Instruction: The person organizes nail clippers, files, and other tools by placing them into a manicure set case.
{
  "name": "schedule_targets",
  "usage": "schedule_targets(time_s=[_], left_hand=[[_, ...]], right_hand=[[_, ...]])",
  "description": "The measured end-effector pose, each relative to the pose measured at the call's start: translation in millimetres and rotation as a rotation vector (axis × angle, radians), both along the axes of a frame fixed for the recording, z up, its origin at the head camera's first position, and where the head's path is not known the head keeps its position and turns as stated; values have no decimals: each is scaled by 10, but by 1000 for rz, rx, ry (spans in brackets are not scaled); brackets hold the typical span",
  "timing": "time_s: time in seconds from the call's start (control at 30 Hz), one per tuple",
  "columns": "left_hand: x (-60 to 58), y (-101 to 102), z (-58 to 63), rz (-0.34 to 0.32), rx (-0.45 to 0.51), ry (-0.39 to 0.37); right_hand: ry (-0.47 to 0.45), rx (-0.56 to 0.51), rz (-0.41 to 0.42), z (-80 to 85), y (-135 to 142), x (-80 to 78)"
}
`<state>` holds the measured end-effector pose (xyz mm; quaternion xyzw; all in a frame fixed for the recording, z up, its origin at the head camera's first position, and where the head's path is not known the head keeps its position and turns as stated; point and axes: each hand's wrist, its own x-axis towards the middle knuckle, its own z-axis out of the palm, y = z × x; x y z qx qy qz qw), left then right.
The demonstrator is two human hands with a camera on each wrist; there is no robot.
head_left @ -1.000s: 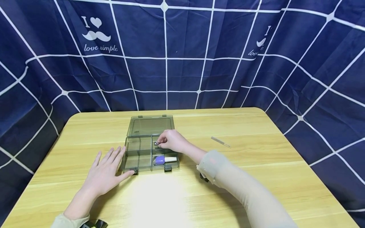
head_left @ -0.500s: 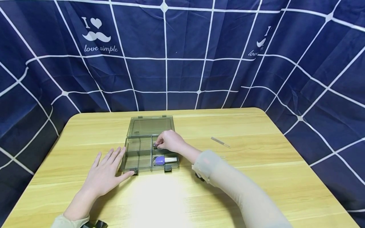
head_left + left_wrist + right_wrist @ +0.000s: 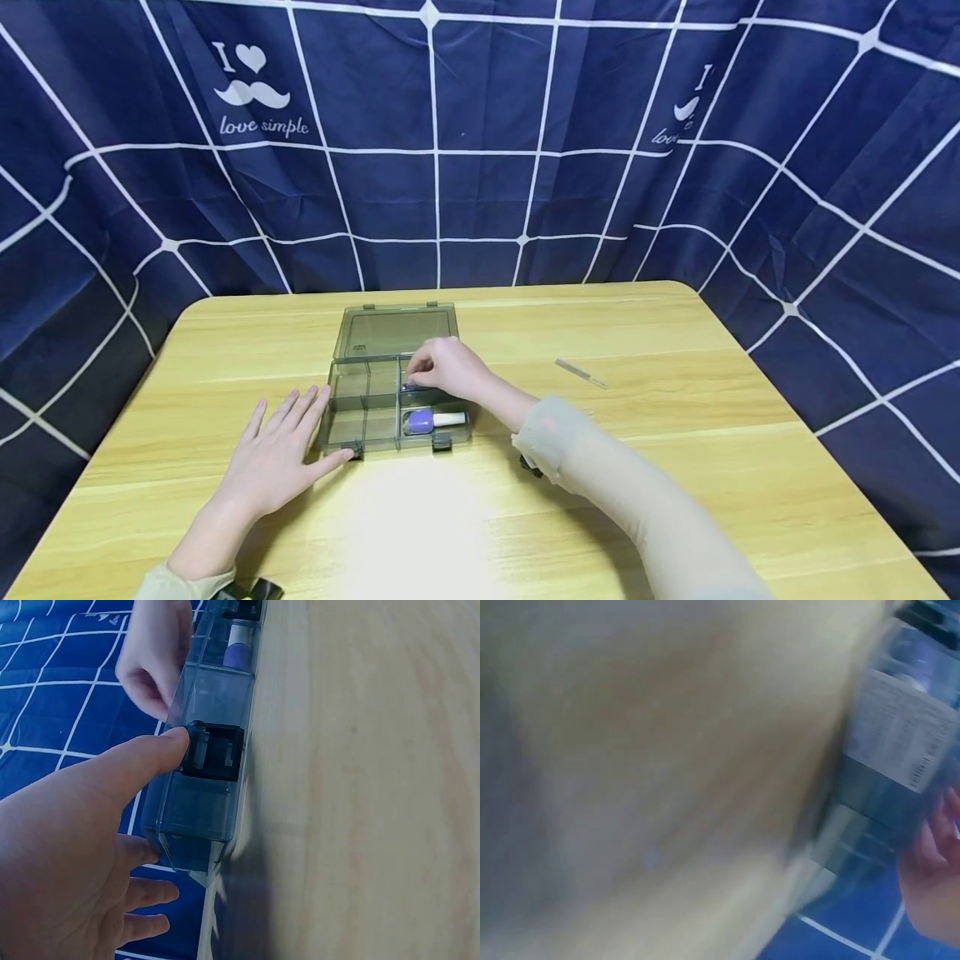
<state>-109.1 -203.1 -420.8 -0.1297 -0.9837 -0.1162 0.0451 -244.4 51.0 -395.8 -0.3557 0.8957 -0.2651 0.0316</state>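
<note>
A smoky clear plastic organizer box (image 3: 381, 400) lies with its lid (image 3: 393, 329) folded back on the table. My left hand (image 3: 273, 467) is spread flat at its left side; in the left wrist view, the thumb (image 3: 161, 750) touches a black latch (image 3: 212, 752). My right hand (image 3: 450, 367) reaches into the back right compartment, fingers curled down. At its fingertips is a small shiny piece (image 3: 408, 387), seemingly a nail clipper, mostly hidden by the hand. A purple nail polish bottle (image 3: 422, 422) with a white cap lies on its side in the front right compartment.
A thin, partly clear stick (image 3: 580, 372) lies on the wooden table (image 3: 675, 375) to the right of the box. A label (image 3: 904, 727) is stuck on the box's side. A blue grid-patterned curtain (image 3: 480, 192) surrounds the table.
My right hand has lowered the small shiny piece deeper into the back right compartment, so less of it shows. The left hand and the box have stayed in place.
</note>
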Motion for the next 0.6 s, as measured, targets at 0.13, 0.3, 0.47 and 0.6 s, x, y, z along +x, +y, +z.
schedule_targets(time_s=[0.13,0.3,0.47,0.6], left_hand=[[2,13,-1,-1,0,3],[10,15,-12,0,0,4],[14,18,-20,1,4,-1],[17,20,-26,3,5,-2]], right_hand=[[-62,-194,32,141,148,62],[-167,-382,21,280,455,128],[-179,-405,-93,393,909,168],[-160,-418,-186,406,1377,186]])
